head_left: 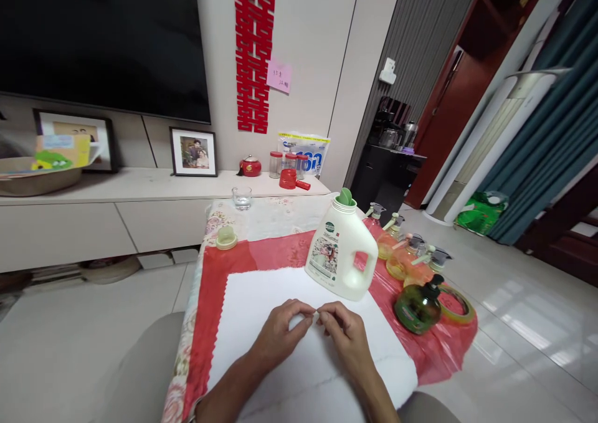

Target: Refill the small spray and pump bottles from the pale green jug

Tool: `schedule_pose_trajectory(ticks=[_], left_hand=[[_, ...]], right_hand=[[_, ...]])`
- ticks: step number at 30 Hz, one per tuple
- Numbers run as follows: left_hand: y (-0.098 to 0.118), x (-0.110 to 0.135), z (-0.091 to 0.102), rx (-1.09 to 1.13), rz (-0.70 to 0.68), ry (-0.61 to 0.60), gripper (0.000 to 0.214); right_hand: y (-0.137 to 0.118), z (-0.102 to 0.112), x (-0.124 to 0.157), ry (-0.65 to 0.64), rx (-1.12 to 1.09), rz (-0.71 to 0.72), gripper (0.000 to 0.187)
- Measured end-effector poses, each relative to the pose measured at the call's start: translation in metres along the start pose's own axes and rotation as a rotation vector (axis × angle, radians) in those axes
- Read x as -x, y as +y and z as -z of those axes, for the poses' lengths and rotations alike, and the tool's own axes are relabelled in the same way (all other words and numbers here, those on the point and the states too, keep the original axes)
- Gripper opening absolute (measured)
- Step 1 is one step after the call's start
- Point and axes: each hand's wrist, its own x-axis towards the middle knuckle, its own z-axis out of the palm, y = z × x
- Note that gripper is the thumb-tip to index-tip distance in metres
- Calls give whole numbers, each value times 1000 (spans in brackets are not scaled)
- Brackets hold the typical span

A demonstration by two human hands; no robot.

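My left hand [286, 329] and my right hand [344, 331] meet over a white cloth [261, 298] on the table. The thumb and fingers of both are pinched around a small whitish piece [316, 318], too small to name. Just behind my hands stands a large cream laundry detergent jug [343, 255] with a handle on its right side and a printed label. Its cap is off, and a green spout [346, 196] shows in the neck. A pale greenish cap [227, 237] sits at the left on the red plastic sheet [275, 248].
Along the table's right side stand several pump bottles [400, 262], a dark green pump bottle [418, 308] and a roll of tape [456, 303]. A glass cup [242, 199] is at the far left corner. Behind is a low cabinet [140, 189] with jars and photo frames.
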Motion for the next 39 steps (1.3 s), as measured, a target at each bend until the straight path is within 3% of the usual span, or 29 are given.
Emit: schedule_pose_trajectory(ticks=[7, 23, 27, 30, 33, 36, 39], left_hand=[[-5, -1, 2, -17, 34, 92, 24], [-24, 0, 2, -116, 1, 156, 39], [-15, 4, 3, -247, -16, 180, 50], [-5, 7, 2, -298, -17, 261, 59], [-1, 10, -2, -358, -16, 328, 61], [-5, 11, -7, -478, -68, 360, 59], [-8, 10, -9, -637, -208, 415, 64]], right_hand=[[7, -4, 2, -13, -105, -155, 52], [11, -15, -3, -33, -89, -254, 51], [8, -9, -2, 68, 10, -175, 51], [2, -3, 2, 253, 140, -46, 51], [-5, -1, 7, 405, 305, 108, 64], [-9, -1, 9, 460, 482, 249, 66], [-9, -4, 9, 469, 622, 342, 68]])
